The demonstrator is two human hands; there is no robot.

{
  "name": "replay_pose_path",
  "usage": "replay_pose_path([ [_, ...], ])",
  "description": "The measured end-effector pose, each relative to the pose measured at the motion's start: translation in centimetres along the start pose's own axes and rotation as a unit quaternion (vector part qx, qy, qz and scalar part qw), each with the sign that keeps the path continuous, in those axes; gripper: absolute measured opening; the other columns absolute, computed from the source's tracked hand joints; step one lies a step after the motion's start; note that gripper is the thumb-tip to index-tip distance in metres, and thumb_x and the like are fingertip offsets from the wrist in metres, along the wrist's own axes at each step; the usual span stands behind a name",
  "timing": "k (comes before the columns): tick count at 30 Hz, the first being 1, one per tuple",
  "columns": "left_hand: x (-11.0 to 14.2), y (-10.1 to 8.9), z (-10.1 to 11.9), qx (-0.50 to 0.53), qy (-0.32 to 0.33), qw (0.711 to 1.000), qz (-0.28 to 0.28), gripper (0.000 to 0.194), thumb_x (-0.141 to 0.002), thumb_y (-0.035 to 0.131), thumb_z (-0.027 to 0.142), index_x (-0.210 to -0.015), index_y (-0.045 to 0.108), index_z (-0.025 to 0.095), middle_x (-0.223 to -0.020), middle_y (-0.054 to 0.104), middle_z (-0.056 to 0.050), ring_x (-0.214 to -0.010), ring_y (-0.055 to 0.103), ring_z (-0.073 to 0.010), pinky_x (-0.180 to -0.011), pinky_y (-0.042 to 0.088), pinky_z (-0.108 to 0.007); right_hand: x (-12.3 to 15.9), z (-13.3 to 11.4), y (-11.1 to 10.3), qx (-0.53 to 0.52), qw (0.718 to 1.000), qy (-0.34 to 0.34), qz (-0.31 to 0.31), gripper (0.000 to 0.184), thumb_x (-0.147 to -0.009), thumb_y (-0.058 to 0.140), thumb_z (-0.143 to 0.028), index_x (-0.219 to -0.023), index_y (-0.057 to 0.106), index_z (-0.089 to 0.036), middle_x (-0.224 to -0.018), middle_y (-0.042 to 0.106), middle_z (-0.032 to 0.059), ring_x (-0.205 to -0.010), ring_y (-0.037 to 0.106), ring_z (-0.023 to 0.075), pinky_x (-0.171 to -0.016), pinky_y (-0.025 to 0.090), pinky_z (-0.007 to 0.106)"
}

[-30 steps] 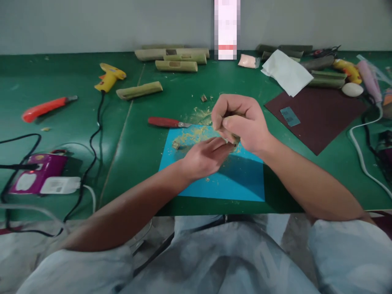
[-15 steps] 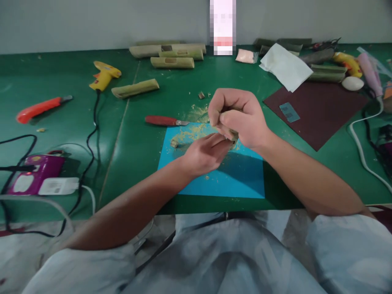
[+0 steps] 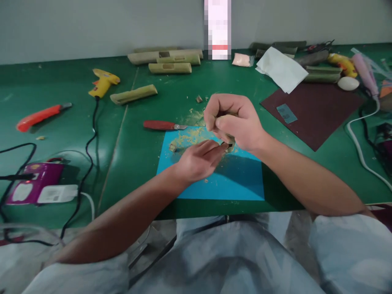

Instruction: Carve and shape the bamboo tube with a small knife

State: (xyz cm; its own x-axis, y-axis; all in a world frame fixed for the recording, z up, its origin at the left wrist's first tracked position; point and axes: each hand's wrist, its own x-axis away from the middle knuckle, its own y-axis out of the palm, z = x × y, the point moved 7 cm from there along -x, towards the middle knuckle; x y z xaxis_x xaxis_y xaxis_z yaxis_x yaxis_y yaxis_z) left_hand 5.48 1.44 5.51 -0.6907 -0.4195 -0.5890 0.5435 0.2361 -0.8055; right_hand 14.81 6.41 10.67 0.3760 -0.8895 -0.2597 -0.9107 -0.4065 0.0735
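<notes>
Head view, and the right hand (image 3: 237,122) has its fingers curled closed around a bamboo-coloured piece (image 3: 232,141), mostly hidden, above the blue sheet (image 3: 226,188). Here's the left hand (image 3: 197,161), fingers nearly straight and close together, tips at the piece's lower end; whether they grip it, I can't tell. Pale shavings (image 3: 193,135) lie scattered on the sheet and table (image 3: 128,151), with the red-handled knife (image 3: 159,125) just left of the hands.
</notes>
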Motion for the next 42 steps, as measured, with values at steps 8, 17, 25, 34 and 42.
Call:
replay_pose_path([
  [8, 1.2, -0.6, 0.3, -0.048, 0.025, 0.998, -0.043, 0.032, -0.104, 0.039, 0.024, -0.117, 0.068, 0.018, -0.085, 0.071, -0.004, -0.075, 0.069, -0.0144, -0.069, 0.056, -0.025, -0.6, -0.2, -0.1, -0.012, 0.999, -0.026, -0.022, 0.007, -0.066, 0.056, -0.025, -0.062, 0.051, -0.028, -0.055, 0.046, -0.0044, -0.047, 0.038, 0.0119, -0.042, 0.035, 0.03],
  [17, 0.5, -2.1, -1.1, 0.05, -0.025, 0.997, 0.055, 0.019, -0.098, 0.058, 0.022, -0.113, 0.069, 0.019, -0.091, 0.072, -0.004, -0.081, 0.071, -0.0141, -0.073, 0.059, -0.025, -0.3, 0.1, -0.2, 0.027, 0.999, -0.022, -0.003, 0.009, -0.066, 0.058, -0.023, -0.062, 0.053, -0.03, -0.05, 0.044, -0.0032, -0.056, 0.05, 0.018, -0.049, 0.044, 0.032],
  [25, -0.1, -1.3, -1.2, 0.082, -0.045, 0.994, 0.05, 0.017, -0.101, 0.052, 0.02, -0.109, 0.067, 0.017, -0.092, 0.071, -0.006, -0.08, 0.069, -0.0136, -0.073, 0.056, -0.024, 0.9, -0.5, -0.3, 0.051, 0.991, -0.07, 0.098, 0.013, -0.075, 0.052, -0.017, -0.068, 0.053, -0.028, -0.051, 0.041, -0.0047, -0.05, 0.043, 0.0151, -0.048, 0.041, 0.03],
  [34, -0.1, 0.0, -0.5, 0.06, -0.035, 0.997, 0.018, 0.021, -0.101, 0.046, 0.017, -0.109, 0.065, 0.013, -0.098, 0.07, -0.009, -0.083, 0.068, -0.0161, -0.074, 0.058, -0.028, 1.1, -1.2, -1.2, 0.098, 0.976, -0.103, 0.167, 0.012, -0.075, 0.055, -0.02, -0.073, 0.057, -0.031, -0.058, 0.049, -0.0035, -0.05, 0.042, 0.0162, -0.049, 0.042, 0.033],
  [42, 0.0, -0.2, -0.4, 0.036, -0.023, 0.998, 0.045, 0.021, -0.102, 0.044, 0.015, -0.109, 0.064, 0.012, -0.089, 0.066, -0.008, -0.076, 0.065, -0.0155, -0.067, 0.055, -0.026, 1.7, -2.2, -0.9, 0.261, 0.945, -0.144, 0.137, 0.014, -0.091, 0.049, -0.025, -0.088, 0.063, -0.027, -0.083, 0.065, 0.0024, -0.07, 0.06, 0.0185, -0.066, 0.054, 0.036],
])
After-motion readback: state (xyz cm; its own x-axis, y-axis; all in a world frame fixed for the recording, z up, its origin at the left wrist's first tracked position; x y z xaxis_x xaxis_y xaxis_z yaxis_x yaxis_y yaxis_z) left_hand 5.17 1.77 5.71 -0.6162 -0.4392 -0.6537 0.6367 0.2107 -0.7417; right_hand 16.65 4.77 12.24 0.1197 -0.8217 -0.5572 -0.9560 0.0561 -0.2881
